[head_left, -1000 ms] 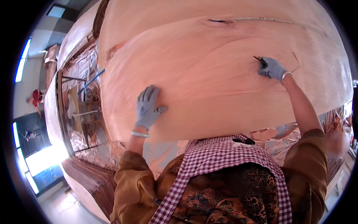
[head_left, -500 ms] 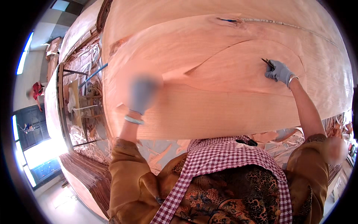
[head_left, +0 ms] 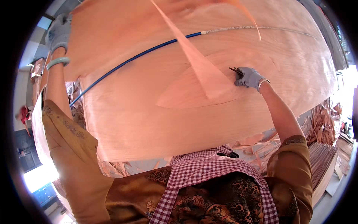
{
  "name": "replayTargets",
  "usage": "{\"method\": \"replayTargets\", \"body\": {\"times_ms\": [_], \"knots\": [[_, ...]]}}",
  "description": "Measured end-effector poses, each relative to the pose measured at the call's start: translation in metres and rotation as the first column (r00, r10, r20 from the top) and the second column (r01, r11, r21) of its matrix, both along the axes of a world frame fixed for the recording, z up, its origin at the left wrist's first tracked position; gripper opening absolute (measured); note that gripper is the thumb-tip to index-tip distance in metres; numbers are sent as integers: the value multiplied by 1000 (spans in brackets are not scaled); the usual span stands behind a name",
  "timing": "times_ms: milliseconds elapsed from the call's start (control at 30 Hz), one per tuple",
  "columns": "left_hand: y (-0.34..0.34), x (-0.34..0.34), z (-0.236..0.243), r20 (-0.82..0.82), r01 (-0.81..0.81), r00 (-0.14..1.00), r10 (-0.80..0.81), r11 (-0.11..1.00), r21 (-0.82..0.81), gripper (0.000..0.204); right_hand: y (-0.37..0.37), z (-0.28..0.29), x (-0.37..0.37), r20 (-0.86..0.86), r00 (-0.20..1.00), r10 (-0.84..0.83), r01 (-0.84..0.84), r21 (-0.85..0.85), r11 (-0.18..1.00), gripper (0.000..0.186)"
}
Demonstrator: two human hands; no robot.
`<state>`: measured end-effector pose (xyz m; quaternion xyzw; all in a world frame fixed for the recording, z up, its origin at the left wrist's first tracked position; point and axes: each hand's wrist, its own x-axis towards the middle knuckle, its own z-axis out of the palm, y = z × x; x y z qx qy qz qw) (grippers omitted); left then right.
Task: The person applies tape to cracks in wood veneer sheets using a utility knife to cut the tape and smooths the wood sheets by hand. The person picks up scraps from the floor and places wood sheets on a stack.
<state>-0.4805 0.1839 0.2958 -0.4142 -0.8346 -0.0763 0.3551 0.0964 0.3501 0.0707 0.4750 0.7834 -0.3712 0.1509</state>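
My left hand (head_left: pixel 59 33), in a grey glove, is raised at the far left, fingers closed at the edge of a thin pinkish wood veneer sheet (head_left: pixel 108 41). That sheet is lifted at the far side. Over the broad veneer stack (head_left: pixel 130 130), my gloved right hand (head_left: pixel 249 77) is closed around a small dark slim tool (head_left: pixel 235 70); its exact kind is unclear. Just left of that hand, a long pointed veneer piece (head_left: pixel 201 69) angles up from the stack. A curved orange veneer strip (head_left: pixel 251 16) hangs at the far side.
A blue and white pole (head_left: pixel 149 50) lies across the stack. Veneer scraps (head_left: pixel 322 123) pile up at the right, beside stacked brown sheets (head_left: pixel 320 160). More scraps lie below the near edge. A person in red (head_left: pixel 24 115) is far off left.
My left hand has swung up and away to the far left, and the veneer sheet has lifted, baring the pole's blue length. My right hand keeps its tool, appearing further left in view.
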Motion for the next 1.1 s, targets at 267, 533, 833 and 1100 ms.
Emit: {"method": "replayTargets", "body": {"times_ms": [267,533,833,1100], "knots": [[-1,12,-93,-98,225,969,-228,974,-36,46,-5,-4,1,-83,997,1,3,55,998,20],[-52,237,-241,707,698,398,-585,693,180,24,-13,-9,8,-123,990,62,-37,198,980,18],[-82,291,-223,600,662,553,-578,742,105,15,-122,20,124,-533,824,-193,-123,-500,858,27],[-29,352,-198,576,809,385,-721,564,165,15,-215,18,247,-345,868,-358,-89,-816,571,33]]}}
